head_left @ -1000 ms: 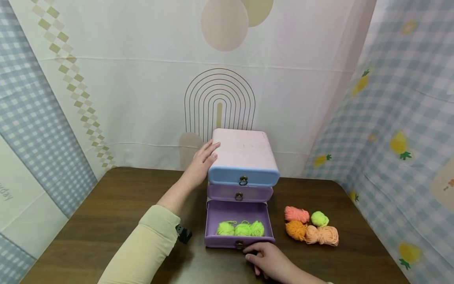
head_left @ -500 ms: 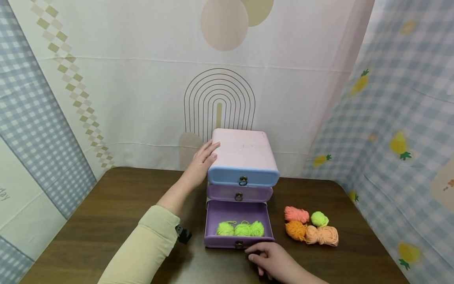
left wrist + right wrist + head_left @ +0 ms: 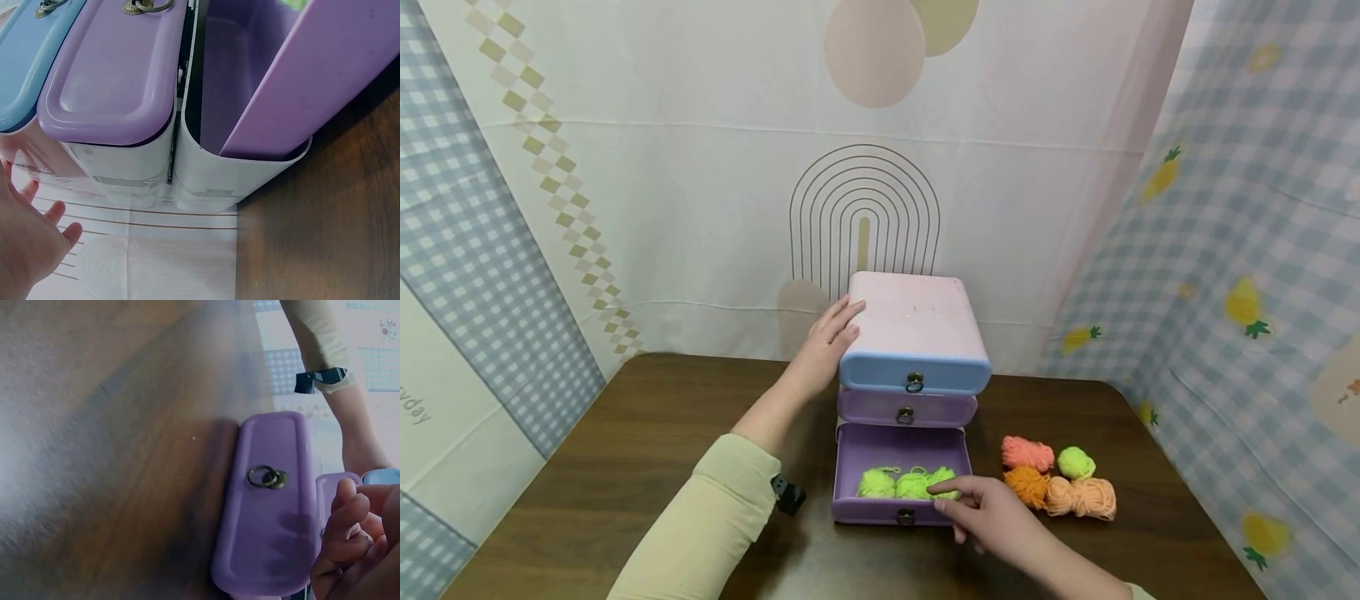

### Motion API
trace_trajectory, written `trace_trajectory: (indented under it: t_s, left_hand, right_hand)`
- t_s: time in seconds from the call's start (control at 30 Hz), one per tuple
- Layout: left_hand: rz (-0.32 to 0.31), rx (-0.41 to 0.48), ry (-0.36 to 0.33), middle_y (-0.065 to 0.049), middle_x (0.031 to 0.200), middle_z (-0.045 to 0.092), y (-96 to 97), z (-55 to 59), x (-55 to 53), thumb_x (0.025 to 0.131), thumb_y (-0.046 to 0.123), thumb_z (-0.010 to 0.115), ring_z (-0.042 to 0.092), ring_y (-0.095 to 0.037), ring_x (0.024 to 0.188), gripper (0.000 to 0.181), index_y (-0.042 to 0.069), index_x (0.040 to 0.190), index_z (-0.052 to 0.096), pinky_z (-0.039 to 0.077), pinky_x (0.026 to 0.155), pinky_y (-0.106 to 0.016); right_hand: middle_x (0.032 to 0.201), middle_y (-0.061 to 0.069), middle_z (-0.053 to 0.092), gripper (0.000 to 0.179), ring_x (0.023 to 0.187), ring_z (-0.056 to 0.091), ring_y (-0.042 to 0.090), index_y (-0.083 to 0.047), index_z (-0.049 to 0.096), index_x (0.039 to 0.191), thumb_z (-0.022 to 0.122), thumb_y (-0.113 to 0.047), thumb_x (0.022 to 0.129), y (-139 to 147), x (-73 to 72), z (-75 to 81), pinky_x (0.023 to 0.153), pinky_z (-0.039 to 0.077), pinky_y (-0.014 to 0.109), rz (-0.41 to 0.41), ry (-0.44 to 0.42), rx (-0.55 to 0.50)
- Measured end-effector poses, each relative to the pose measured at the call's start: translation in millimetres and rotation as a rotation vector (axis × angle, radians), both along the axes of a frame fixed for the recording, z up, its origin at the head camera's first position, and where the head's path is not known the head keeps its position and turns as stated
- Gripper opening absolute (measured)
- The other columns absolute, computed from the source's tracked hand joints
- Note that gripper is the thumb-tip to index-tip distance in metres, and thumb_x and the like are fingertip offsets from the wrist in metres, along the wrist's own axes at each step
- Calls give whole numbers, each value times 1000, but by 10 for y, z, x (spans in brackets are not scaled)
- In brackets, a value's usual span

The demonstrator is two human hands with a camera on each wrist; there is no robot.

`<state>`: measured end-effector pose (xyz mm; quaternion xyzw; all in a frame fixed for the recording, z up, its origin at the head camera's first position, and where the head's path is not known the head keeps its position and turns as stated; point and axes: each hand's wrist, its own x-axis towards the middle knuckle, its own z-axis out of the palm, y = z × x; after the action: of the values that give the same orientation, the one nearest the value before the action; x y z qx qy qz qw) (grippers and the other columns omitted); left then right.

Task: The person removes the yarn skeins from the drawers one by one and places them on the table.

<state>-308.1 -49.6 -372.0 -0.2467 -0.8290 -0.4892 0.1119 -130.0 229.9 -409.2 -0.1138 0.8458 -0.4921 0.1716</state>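
Observation:
A small stacked drawer unit [image 3: 916, 315] has a pink top and a blue upper front. My left hand [image 3: 818, 354] rests against its upper left side, fingers spread. Below the closed lilac middle drawer [image 3: 872, 408], the purple bottom drawer [image 3: 857, 450] is pulled out. Several lime green yarn balls [image 3: 877, 482] lie in a row inside it, behind the front panel with its ring handle [image 3: 269, 478]. My right hand [image 3: 988, 512] hovers over the drawer's front right corner, fingers loosely bent and holding nothing. It partly covers the rightmost ball in the head view.
Right of the unit, on the brown wooden table [image 3: 700, 400], lie coral [image 3: 1027, 452], orange [image 3: 1026, 486], peach [image 3: 1081, 498] and lime [image 3: 1077, 462] yarn bundles. A patterned cloth backdrop [image 3: 715, 208] stands behind. A dark camera strap [image 3: 788, 494] sits at the left sleeve.
My right hand has risen from beside the drawer's front handle to above its front right corner. The left hand, drawers and yarn stay put.

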Motion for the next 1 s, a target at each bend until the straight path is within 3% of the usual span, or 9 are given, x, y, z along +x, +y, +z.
trace_trajectory:
  t_s: [0.3, 0.63, 1.0]
  left_hand:
    - [1, 10, -3, -1, 164, 21, -6, 8, 3, 105, 39, 40, 15, -33, 149, 49, 22, 151, 45, 14, 115, -61]
    - [-4, 8, -11, -1, 164, 20, 2, 2, -1, 105, 39, 40, 15, -33, 149, 49, 23, 151, 44, 14, 115, -62]
    - [2, 6, -19, 0, 164, 20, 9, 11, 0, 105, 40, 41, 15, -33, 149, 49, 23, 151, 44, 14, 115, -61]
  right_hand:
    - [60, 3, 59, 35, 43, 43, 11, -4, 66, 127, 63, -23, 98, 60, -191, 86, 42, 44, 31, 55, 16, 40]
    - [57, 2, 60, 31, 41, 43, 9, -5, 69, 121, 65, -24, 97, 99, -397, 151, 43, 45, 32, 74, 25, 140]
    - [50, 0, 51, 31, 41, 41, 9, -9, 72, 118, 72, -24, 91, 64, -603, 131, 42, 37, 27, 162, -20, 298]
